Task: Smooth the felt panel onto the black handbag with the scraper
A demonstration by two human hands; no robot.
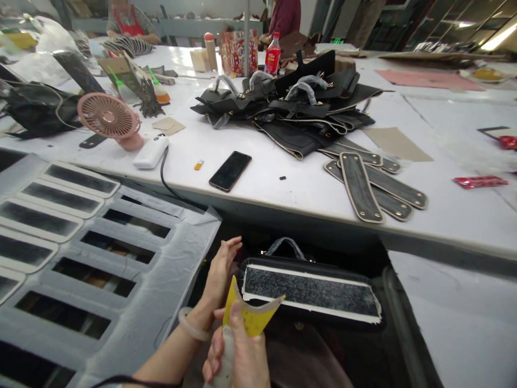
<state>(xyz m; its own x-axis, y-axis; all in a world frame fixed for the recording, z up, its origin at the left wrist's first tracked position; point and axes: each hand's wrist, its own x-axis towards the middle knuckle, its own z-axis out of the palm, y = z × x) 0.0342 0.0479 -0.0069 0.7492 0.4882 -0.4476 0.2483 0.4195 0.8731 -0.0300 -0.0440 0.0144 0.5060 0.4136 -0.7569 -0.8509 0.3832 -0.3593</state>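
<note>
My right hand (244, 345) grips the pale handle of a scraper-like tool (258, 318) with a yellow, fan-shaped head and a curved-in edge. The thumb lies along the yellow head. My left hand (222, 269) has its fingers stretched out at the left end of a black handbag (377, 280); whether it touches the bag I cannot tell. A dark, speckled panel (311, 288) edged in ragged white faces up on the bag. Behind it stands the wrapped handle (286, 245). The tool's head is just in front of the panel's left part.
At left, a grey sheet (91, 291) with cut slots bears several pale-rimmed strips (68, 199). Across the white table (181, 188) lie a phone (230, 171), a pink fan (109, 116), black bag pieces (283, 108) and riveted straps (359, 186). Two people are at the back.
</note>
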